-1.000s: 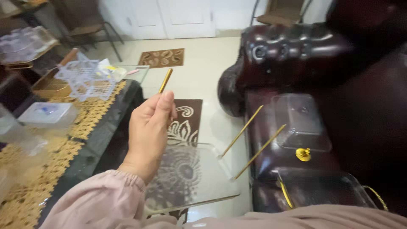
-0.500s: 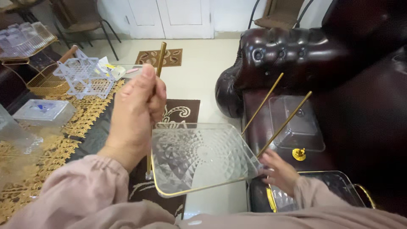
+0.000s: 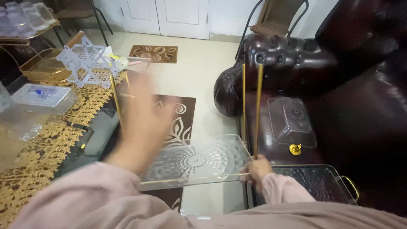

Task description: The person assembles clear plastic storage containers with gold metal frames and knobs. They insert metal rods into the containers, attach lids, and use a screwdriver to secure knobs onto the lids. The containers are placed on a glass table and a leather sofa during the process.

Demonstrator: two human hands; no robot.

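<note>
Clear patterned tray (image 3: 197,163) with gold rods (image 3: 257,110) upright at its right edge; right hand (image 3: 257,168) clamps there, blurred left hand (image 3: 142,123) grips another rod (image 3: 114,95).

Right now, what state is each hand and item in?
left hand: raised, motion-blurred, grip unclear
thin gold rod: upright beside left hand
right hand: at tray's right corner
clear patterned tray: held level
two gold rods: standing upright on tray
clear lid: resting on sofa
</note>
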